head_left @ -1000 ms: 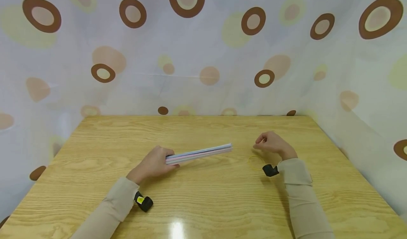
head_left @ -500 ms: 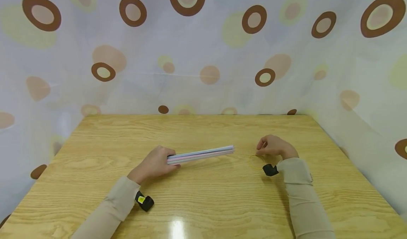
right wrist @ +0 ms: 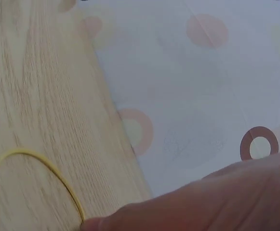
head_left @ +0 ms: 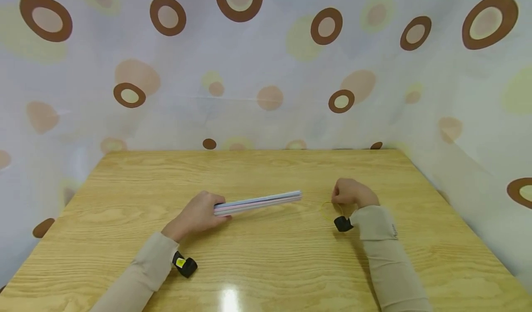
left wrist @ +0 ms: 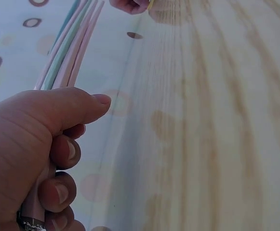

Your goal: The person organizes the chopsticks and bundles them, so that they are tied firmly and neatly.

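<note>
In the head view my left hand grips a bundle of slim pastel pencils, blue, pink and grey, by its near end. The bundle points right, tilted slightly up over the table. In the left wrist view the thumb lies across the pencils, and a silvery end shows below the curled fingers. On the right, my right hand is low over the table with curled fingers, pinching a yellow rubber band at its edge. The right wrist view shows the band's loop meeting a fingertip; the other fingers are hidden there.
Both hands work over a light wood-grain table. A pale cloth with brown and beige circles stands behind its far edge and along the sides. Each wrist carries a small black camera, one at the left cuff, one at the right.
The right hand has lowered to the rubber band, and its fingers have curled in at the band's edge. The left hand keeps its hold on the pencils with little movement.
</note>
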The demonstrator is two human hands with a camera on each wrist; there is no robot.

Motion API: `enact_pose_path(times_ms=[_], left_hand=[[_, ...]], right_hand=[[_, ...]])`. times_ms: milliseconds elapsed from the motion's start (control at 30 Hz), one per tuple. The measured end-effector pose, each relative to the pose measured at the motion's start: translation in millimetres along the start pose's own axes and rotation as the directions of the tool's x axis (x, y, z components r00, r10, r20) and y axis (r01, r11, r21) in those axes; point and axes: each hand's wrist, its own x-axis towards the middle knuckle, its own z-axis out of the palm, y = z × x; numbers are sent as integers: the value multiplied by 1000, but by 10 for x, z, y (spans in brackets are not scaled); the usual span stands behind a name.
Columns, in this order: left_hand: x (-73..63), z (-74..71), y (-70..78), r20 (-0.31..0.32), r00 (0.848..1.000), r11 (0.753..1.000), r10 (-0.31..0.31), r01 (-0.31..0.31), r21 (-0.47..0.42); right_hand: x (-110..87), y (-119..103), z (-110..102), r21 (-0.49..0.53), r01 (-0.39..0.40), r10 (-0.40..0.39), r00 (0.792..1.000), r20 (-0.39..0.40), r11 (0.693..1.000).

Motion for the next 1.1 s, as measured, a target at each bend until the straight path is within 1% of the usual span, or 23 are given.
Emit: enact_pose_path(times_ms=[167,267,367,433,500,567,600,667,733,833,900,967,1100], left_hand=[[11,1,5,0,1000,1000,15,-15,22],[22,-8,4,-8,1000,999,26,-26,34],[14,-17,-11,-7,1000,999,24,-24,36],[-1,-23,-24,-4,1000,1000,13,-13,29],[-14,-32,-38,-2,1000,1000,8,-8,27],[-21,-44,-47,-6,1000,1000,8,-8,25],[-20,-48,-48,-10,1000,1000,10,-10,27],[-7,-48,-60,-15,1000,999,23,-22,31],[9,-38,-71,-17,999,999,30,-30,24],[30,-12,-91,-14,999,999,33,-32,5],[34,3,-97,-16,1000,1000,24,-24,-14],[27,8,-97,-14,1000,999,16,-16,-31],[7,8,-93,-2,1000,998,2,-2,-59]], right_hand=[[-5,-61,29,5,-42,42,997,67,999],[17,-73,46,-5,-54,54,996,66,999],[67,-80,67,6,-26,26,999,22,1000],[119,-94,86,48,12,-10,999,-31,999],[170,-123,103,107,80,-69,992,-103,991],[226,-149,119,189,155,-122,977,-175,970],[251,-164,123,236,193,-144,967,-211,952],[279,-191,126,328,277,-189,943,-275,903],[291,-216,124,405,355,-228,916,-330,842],[272,-262,113,506,437,-271,889,-370,744],[254,-297,112,551,473,-297,876,-381,688],[239,-333,115,596,493,-318,869,-381,633],[233,-388,132,659,525,-361,851,-382,539]])
